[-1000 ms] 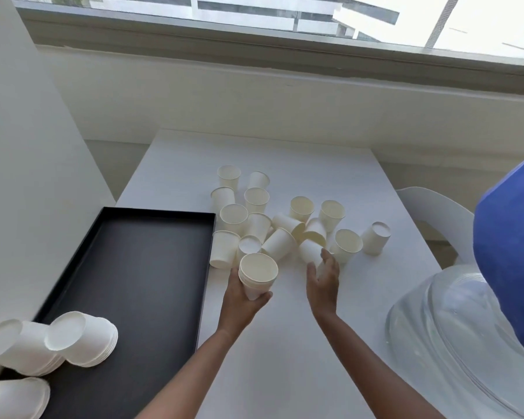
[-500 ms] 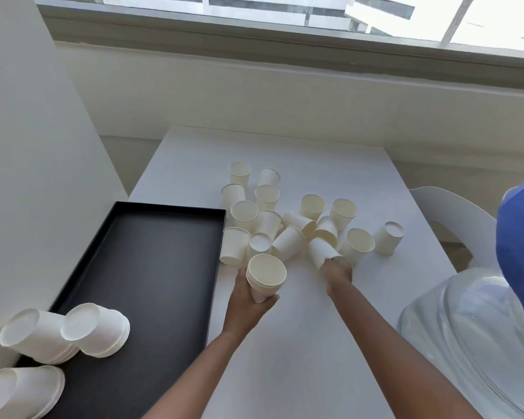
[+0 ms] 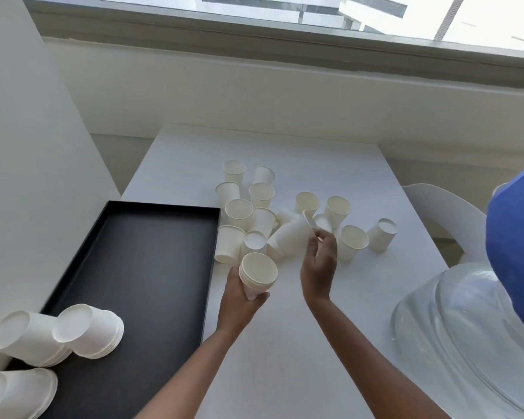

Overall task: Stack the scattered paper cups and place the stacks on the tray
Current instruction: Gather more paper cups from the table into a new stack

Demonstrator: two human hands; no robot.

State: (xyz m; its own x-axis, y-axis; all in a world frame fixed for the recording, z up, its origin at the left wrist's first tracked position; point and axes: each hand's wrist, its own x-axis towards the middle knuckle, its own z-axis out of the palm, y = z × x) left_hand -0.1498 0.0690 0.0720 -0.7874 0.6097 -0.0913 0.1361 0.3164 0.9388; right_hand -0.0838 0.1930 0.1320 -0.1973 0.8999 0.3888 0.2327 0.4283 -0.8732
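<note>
Head cam, the only view. L grip [image 3: 239, 300] is wrapped round the lower end of a stack [image 3: 258, 275] of nested cups. It's held just above the bench [image 3: 285, 358], mouth tipped up toward me, w/ the tray [image 3: 152, 267] close on its left. R grip [image 3: 318, 264] pinches one cup [image 3: 289, 237] by the rim, thumb & fingers closed on the lip, cup lifted over the pile.

Key relation: the cup sits up and to the right of the stack's mouth, near but not touching. Its long axis runs low-left to high-right, base end toward the stack, rim end at the R grip. So the base already leads. My read is the next move is a short swing down-left, tipping the axis to match the stack, then sliding it in. R grip does the travel; L grip only has to keep the mouth steady.

Loose cups [image 3: 239, 210] crowd the bench just beyond both grips: some upright, some base-up, a few on their sides. One outlier [image 3: 381, 234] stands apart to the right, looks base-up. Finished stacks [image 3: 88, 331] lie on their sides at the tray's near-left end. Plenty left to collect, I'd say.

Risk: a rim pinch is thin, so the cup could swing or crease on entry.
</note>
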